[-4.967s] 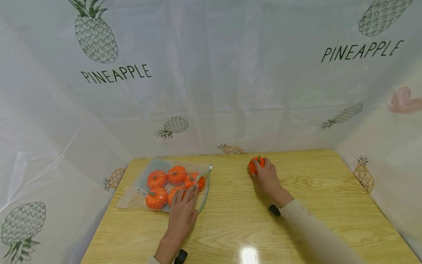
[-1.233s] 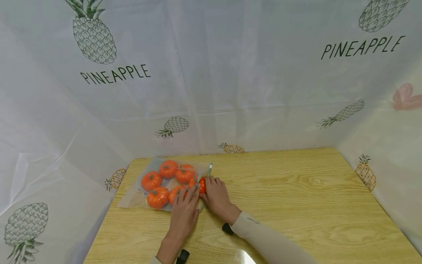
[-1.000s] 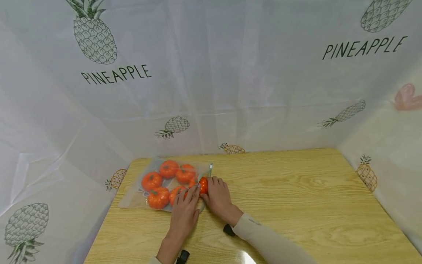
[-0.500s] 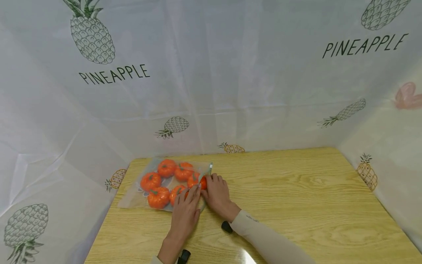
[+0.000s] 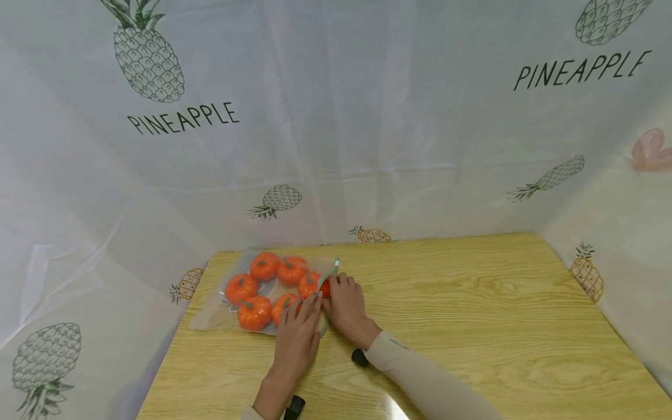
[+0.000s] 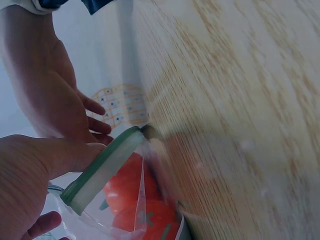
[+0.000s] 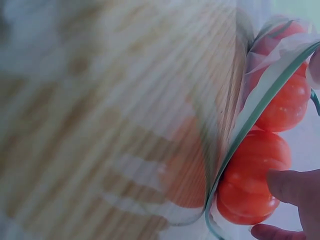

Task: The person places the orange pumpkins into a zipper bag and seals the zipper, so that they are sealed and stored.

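Observation:
A clear zip bag (image 5: 207, 318) lies on its side on the left part of the table, with several orange toy pumpkins (image 5: 255, 313) inside. My left hand (image 5: 296, 335) lies over the bag's mouth, and its thumb (image 6: 75, 156) pinches the green-zipped rim (image 6: 102, 167), holding it raised. At the opening, my right hand (image 5: 346, 306) grips another orange pumpkin (image 7: 250, 180), thumb against its side. That pumpkin sits just within the green rim and is partly covered by the hand in the head view. Other right fingers are mostly hidden behind it.
The wood-grain table (image 5: 472, 303) stretches to the right of both hands. White sheeting (image 5: 367, 116) printed with pineapples rises at the back and both sides. A black strap piece (image 5: 360, 357) shows at the right wrist.
Since five seconds ago, my right hand has brought a pumpkin left to the bag's mouth. Over the last second it has pushed slightly farther in; the pumpkins inside have shifted a little.

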Demonstrator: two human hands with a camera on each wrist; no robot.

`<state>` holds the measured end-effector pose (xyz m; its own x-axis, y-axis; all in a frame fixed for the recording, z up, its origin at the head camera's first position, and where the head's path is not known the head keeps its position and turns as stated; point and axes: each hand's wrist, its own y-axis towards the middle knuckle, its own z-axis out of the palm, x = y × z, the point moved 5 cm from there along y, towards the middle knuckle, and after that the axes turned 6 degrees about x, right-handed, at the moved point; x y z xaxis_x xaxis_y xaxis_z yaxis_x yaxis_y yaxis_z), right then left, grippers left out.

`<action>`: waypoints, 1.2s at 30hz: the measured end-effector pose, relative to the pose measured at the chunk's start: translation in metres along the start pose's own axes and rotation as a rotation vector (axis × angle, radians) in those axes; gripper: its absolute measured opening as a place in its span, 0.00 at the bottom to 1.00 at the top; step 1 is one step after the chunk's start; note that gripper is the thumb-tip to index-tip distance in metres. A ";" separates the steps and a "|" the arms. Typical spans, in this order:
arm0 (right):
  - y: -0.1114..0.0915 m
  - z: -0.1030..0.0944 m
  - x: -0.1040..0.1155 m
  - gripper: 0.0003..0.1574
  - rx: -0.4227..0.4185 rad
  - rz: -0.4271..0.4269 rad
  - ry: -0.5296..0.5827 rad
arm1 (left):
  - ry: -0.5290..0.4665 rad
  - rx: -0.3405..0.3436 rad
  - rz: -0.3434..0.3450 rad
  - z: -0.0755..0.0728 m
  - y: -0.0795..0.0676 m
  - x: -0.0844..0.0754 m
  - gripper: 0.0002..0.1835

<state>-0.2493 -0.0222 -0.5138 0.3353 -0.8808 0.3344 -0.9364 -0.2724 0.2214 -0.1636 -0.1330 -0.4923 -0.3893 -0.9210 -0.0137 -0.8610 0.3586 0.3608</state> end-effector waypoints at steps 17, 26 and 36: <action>0.006 -0.001 -0.013 0.18 0.016 0.058 0.033 | 0.024 -0.002 0.008 0.002 0.003 -0.009 0.48; 0.002 -0.008 -0.023 0.28 0.064 0.070 0.016 | 0.088 -0.001 0.017 0.001 0.005 -0.014 0.48; -0.001 -0.017 -0.041 0.26 0.041 0.103 0.038 | 0.201 0.012 0.010 0.002 0.007 -0.025 0.42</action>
<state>-0.2599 0.0208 -0.5121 0.2396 -0.8899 0.3882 -0.9693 -0.1970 0.1469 -0.1608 -0.1069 -0.4911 -0.3262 -0.9286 0.1767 -0.8615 0.3690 0.3488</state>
